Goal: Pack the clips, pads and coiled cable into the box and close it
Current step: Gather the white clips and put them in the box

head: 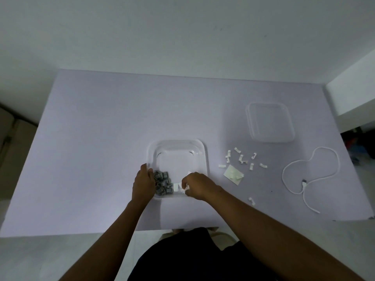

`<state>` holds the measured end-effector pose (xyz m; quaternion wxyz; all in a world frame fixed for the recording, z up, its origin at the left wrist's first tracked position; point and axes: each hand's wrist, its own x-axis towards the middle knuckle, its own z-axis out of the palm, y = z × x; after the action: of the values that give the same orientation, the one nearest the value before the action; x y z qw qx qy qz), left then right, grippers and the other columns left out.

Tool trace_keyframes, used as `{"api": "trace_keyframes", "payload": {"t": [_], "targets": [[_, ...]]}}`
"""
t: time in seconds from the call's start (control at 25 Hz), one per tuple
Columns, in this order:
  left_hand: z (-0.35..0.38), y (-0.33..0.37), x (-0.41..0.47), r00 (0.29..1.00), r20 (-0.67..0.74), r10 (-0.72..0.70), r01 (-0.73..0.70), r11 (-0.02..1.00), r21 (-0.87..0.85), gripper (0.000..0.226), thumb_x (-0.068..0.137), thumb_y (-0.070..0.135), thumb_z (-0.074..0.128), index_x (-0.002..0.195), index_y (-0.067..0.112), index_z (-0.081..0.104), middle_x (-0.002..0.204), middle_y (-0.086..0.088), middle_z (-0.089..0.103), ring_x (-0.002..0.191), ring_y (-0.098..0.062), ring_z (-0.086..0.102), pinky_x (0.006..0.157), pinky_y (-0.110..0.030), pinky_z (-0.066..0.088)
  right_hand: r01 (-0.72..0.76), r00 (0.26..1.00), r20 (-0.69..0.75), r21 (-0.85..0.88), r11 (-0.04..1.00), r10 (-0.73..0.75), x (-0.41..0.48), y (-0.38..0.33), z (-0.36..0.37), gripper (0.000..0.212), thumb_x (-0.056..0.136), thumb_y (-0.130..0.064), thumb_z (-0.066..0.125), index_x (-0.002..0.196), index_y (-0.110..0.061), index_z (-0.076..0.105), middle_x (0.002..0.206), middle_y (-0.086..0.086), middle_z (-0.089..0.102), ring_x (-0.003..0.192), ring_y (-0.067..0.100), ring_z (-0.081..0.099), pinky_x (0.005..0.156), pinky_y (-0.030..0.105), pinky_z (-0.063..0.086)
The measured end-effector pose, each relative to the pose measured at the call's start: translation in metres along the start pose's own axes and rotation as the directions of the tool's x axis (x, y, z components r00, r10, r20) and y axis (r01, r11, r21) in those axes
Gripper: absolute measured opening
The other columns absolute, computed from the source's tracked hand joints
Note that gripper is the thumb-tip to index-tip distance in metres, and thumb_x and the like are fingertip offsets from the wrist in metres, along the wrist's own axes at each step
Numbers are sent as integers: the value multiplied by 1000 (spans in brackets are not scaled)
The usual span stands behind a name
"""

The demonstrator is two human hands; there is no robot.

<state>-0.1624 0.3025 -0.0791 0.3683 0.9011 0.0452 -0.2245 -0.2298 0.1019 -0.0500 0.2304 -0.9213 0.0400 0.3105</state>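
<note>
A clear plastic box (200, 153) sits open at the table's middle. Several grey clips (162, 182) lie piled in its near left corner. My left hand (143, 182) grips the box's left wall beside the grey pile. Over the near right part of the box, my right hand (195, 185) is closed on a few white clips (179, 187). More white clips (241, 158) lie scattered on the table to the right of the box. Pale adhesive pads (233, 174) lie just below them. A white cable (310, 175) lies loosely looped at the far right.
The clear lid (269, 121) lies flat at the back right. One stray white clip (251, 200) rests near the front edge. A white wall corner (353, 92) juts in beside the table's right end. The tabletop (91, 149) is pale lilac.
</note>
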Motion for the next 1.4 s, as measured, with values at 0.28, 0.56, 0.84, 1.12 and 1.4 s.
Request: {"api": "trace_keyframes", "payload": {"t": [0.28,0.56,0.84,1.12,1.4], "targets": [[-11,35,-15,977,-179,116,-85,982,171,62,90,30,64,142,9,37,139,-21,45,128,-39,42,100,-56,39,9,967,-253,173,985,35,-17,9,-23,21,88,-21,66,108,-18,73,107,5,73,93,23,69,82,35,56],[28,137,-32,835,-87,543,-540,840,56,33,90,21,62,121,11,57,118,-7,58,109,-22,56,92,-37,48,-168,625,-589,540,825,513,-69,99,-19,11,84,-6,66,92,-12,66,91,6,66,80,20,62,73,29,52],[113,186,-42,777,243,581,-615,783,93,19,92,17,59,109,10,64,103,-7,64,83,-22,64,74,-29,49,-497,694,-322,434,752,644,-107,178,49,33,85,1,55,112,-15,64,113,12,59,102,29,59,78,28,45],[182,179,-27,841,417,344,-512,753,412,36,92,12,52,128,11,51,118,-14,56,108,-32,54,87,-40,48,-310,742,-339,592,744,579,-99,208,44,18,86,-2,65,101,-6,74,98,11,73,89,25,68,78,25,51],[211,174,-20,919,321,228,-375,757,536,23,97,16,47,119,11,53,116,-13,56,106,-31,54,80,-39,48,74,808,-117,992,97,578,-94,235,-13,27,94,6,40,80,-1,62,64,16,59,56,25,58,55,32,49]]}}
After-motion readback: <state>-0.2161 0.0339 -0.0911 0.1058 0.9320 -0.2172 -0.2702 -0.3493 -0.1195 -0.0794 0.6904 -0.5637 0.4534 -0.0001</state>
